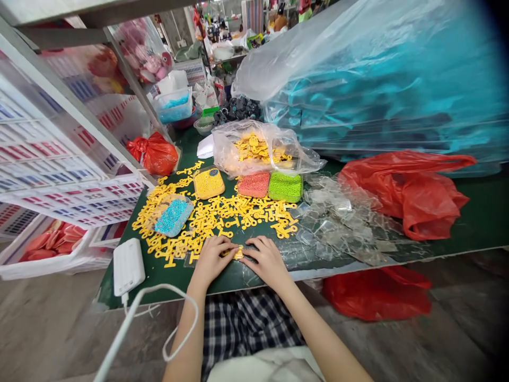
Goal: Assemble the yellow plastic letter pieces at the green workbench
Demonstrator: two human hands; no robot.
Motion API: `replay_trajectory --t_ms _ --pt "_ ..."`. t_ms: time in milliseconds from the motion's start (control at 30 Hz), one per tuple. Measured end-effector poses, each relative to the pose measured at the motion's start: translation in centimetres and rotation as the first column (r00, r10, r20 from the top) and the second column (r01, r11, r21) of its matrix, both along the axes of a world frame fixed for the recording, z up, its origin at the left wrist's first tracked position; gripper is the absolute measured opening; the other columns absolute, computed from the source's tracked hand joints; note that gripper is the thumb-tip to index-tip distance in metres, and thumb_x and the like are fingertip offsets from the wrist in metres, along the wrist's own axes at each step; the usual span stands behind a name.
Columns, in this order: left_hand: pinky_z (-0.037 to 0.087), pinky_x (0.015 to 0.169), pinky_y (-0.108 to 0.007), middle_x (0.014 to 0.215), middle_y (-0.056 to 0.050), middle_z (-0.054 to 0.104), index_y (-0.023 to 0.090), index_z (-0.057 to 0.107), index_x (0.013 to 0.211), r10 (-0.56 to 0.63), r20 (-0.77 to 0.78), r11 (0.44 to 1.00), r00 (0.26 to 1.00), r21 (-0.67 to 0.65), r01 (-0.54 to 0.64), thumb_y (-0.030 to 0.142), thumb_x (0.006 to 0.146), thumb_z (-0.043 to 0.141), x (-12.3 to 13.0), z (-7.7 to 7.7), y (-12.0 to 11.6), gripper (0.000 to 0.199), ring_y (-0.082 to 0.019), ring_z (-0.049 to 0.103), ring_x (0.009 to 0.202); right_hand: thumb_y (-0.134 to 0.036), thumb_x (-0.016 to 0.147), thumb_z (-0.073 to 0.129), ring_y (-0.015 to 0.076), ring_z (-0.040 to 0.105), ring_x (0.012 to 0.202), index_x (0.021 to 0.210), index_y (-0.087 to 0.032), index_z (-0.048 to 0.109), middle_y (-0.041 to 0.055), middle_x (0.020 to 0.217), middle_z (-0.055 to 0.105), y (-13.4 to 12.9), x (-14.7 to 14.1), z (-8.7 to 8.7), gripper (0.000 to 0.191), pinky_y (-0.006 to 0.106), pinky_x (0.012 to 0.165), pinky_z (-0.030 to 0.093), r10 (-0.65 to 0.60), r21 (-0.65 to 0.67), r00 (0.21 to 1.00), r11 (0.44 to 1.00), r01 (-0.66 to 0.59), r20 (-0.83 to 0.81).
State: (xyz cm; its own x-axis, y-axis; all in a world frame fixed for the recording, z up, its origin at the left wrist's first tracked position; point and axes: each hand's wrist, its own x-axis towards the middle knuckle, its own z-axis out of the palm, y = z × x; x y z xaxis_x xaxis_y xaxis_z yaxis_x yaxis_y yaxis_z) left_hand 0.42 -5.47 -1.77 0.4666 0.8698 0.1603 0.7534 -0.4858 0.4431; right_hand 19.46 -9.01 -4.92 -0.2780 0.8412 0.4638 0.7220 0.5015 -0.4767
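Note:
Near the table's front edge, my left hand (212, 258) and my right hand (265, 261) face each other with bent fingers. Between their fingertips is a small yellow plastic piece (238, 253), pinched from both sides; its exact shape is too small to tell. Many loose yellow plastic pieces (214, 215) with ringed ends lie spread just beyond my hands. Among them stand small clear trays of tiny beads: blue (174, 216), yellow (209, 183), red (253, 185) and green (285, 187). Right of my right hand is a heap of small clear plastic squares (338, 217).
A clear bag of yellow pieces (258, 148) lies behind the trays. At right are a red plastic bag (413, 185) and a large wrapped turquoise stack (382, 101). A white power bank (129, 267) with a cable sits at the left corner, beside stacked crates (79, 201).

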Motion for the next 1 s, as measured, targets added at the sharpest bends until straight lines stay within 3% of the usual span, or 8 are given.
replay_trajectory --t_ms 267,467,567,667,800,900,1000 --pt "0.045 0.079 -0.036 0.09 -0.005 0.066 0.028 0.076 0.101 -0.056 -0.005 0.992 0.998 0.116 0.056 0.033 0.094 0.054 -0.4 0.0 -0.6 0.023 -0.02 0.056 0.086 -0.032 0.085 0.072 0.0217 0.055 0.097 0.091 -0.023 0.073 0.0059 0.103 0.068 -0.1 -0.1 0.0 0.012 0.035 0.08 0.046 -0.013 0.012 1.0 1.0 0.013 0.001" --pt "0.047 0.083 -0.037 0.096 -0.004 0.066 0.029 0.073 0.105 -0.029 0.036 0.997 0.999 0.074 0.027 0.03 0.091 0.057 -0.5 -0.3 -0.7 0.022 -0.021 0.059 0.091 -0.032 0.085 0.071 0.0216 0.055 0.097 0.092 -0.024 0.073 0.0056 0.103 0.067 -0.1 -0.1 -0.1 0.011 0.035 0.079 0.046 -0.02 0.006 1.0 1.0 0.02 -0.015" --pt "0.048 0.086 -0.037 0.1 -0.005 0.067 0.028 0.071 0.11 -0.039 0.076 0.999 0.996 0.04 0.036 0.033 0.09 0.058 -0.2 0.6 0.3 0.024 -0.021 0.06 0.095 -0.032 0.084 0.072 0.0214 0.055 0.097 0.09 -0.023 0.072 0.0053 0.101 0.067 -0.1 -0.2 0.0 0.011 0.035 0.079 0.046 -0.026 -0.008 0.999 1.0 0.026 -0.035" --pt "0.048 0.088 -0.036 0.099 -0.006 0.068 0.025 0.07 0.107 -0.065 0.142 0.996 0.988 0.075 0.054 0.036 0.093 0.055 1.2 2.8 3.0 0.024 -0.021 0.062 0.096 -0.034 0.086 0.07 0.0216 0.056 0.097 0.092 -0.023 0.071 0.0054 0.1 0.067 0.0 -0.2 0.3 0.013 0.036 0.081 0.047 -0.036 -0.032 0.996 0.999 0.034 -0.078" --pt "0.046 0.085 -0.033 0.095 -0.007 0.071 0.019 0.07 0.098 -0.078 0.145 0.988 0.986 0.14 0.058 0.038 0.095 0.048 5.0 6.7 9.8 0.029 -0.021 0.062 0.091 -0.032 0.092 0.062 0.0215 0.055 0.098 0.1 -0.022 0.068 0.0062 0.1 0.066 0.0 -0.1 0.7 0.014 0.036 0.084 0.047 -0.071 -0.06 0.991 0.996 0.064 -0.118" --pt "0.045 0.077 -0.03 0.092 -0.008 0.071 0.016 0.069 0.091 -0.113 -0.053 0.992 0.992 0.041 0.115 0.038 0.094 0.044 8.4 8.2 15.5 0.034 -0.021 0.061 0.086 -0.026 0.094 0.057 0.0209 0.055 0.098 0.102 -0.021 0.067 0.0063 0.099 0.065 0.1 -0.1 0.8 0.013 0.035 0.083 0.047 -0.077 -0.07 0.991 0.995 0.069 -0.114" --pt "0.042 0.069 -0.029 0.078 -0.006 0.071 0.016 0.071 0.079 -0.214 -0.24 0.974 0.947 -0.125 0.188 0.033 0.087 0.051 11.1 7.9 19.7 0.028 -0.02 0.06 0.073 -0.024 0.095 0.056 0.021 0.055 0.097 0.102 -0.02 0.066 0.0066 0.099 0.065 0.1 -0.1 0.9 0.013 0.035 0.082 0.048 -0.075 -0.075 0.99 0.995 0.066 -0.123"
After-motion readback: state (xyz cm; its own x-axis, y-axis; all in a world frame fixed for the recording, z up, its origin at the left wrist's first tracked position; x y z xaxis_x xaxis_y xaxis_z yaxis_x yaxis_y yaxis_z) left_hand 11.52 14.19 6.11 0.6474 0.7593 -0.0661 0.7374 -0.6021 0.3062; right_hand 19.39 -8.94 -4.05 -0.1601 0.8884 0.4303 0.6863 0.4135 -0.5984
